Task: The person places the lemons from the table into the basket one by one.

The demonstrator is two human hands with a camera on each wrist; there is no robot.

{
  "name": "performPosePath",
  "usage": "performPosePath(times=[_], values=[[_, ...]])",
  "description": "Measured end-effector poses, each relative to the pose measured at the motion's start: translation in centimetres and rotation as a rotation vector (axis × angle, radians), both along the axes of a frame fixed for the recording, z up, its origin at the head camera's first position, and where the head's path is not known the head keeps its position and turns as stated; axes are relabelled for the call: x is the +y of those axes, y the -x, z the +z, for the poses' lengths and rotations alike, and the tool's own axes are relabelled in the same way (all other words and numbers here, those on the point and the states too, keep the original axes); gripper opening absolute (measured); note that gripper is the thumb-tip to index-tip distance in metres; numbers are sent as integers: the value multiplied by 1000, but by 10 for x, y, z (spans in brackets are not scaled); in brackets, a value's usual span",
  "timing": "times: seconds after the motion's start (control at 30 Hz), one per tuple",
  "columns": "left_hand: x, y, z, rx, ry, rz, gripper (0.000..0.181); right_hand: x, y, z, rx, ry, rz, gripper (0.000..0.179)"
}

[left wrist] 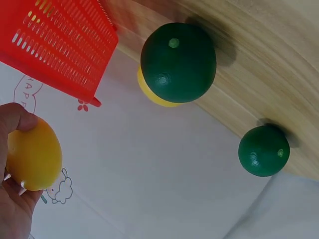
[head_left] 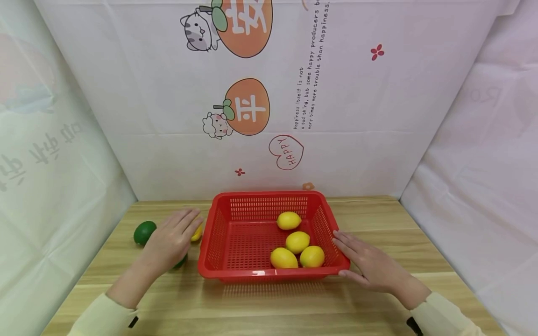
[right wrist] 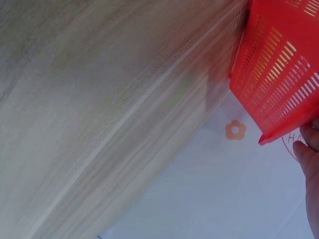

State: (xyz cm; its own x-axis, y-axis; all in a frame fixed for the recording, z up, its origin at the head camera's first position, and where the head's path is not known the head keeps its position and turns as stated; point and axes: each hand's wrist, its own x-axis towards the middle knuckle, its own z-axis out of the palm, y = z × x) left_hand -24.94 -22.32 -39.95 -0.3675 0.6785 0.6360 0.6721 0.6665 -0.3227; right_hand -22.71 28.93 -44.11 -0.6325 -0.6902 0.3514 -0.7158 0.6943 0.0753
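Note:
My left hand point(head_left: 170, 240) is left of the red plastic basket point(head_left: 205, 252). In the left wrist view its thumb and fingers grip a yellow lemon point(left wrist: 36, 155), held off the table. Two dark green round fruits lie near that hand: one point(head_left: 145, 232) to its left, the other point(head_left: 180, 262) mostly hidden beneath it. Some yellow fruit point(head_left: 196, 233) shows past the fingers. My right hand point(head_left: 371, 263) touches the basket's right rim near the front corner, fingers extended and thumb apart. Inside the basket, several lemons point(head_left: 297, 242) lie toward the right.
The wooden table point(head_left: 378, 212) ends at a white printed cloth point(head_left: 357, 140) behind, with more cloth at both sides. In the left wrist view, another yellow fruit point(left wrist: 152, 94) is partly covered by the nearer green fruit point(left wrist: 178, 62).

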Motion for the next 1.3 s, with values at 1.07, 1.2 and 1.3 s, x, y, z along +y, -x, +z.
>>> performPosePath(times=[1.07,1.2,1.3], values=[[57,14,7,-67,66,-37,56,-1,0,6,28,-52,22,72],[65,17,6,-83,69,-35,57,-1,0,6,33,-53,32,72],[69,19,5,-113,88,-18,58,-1,0,6,31,-59,30,72]])
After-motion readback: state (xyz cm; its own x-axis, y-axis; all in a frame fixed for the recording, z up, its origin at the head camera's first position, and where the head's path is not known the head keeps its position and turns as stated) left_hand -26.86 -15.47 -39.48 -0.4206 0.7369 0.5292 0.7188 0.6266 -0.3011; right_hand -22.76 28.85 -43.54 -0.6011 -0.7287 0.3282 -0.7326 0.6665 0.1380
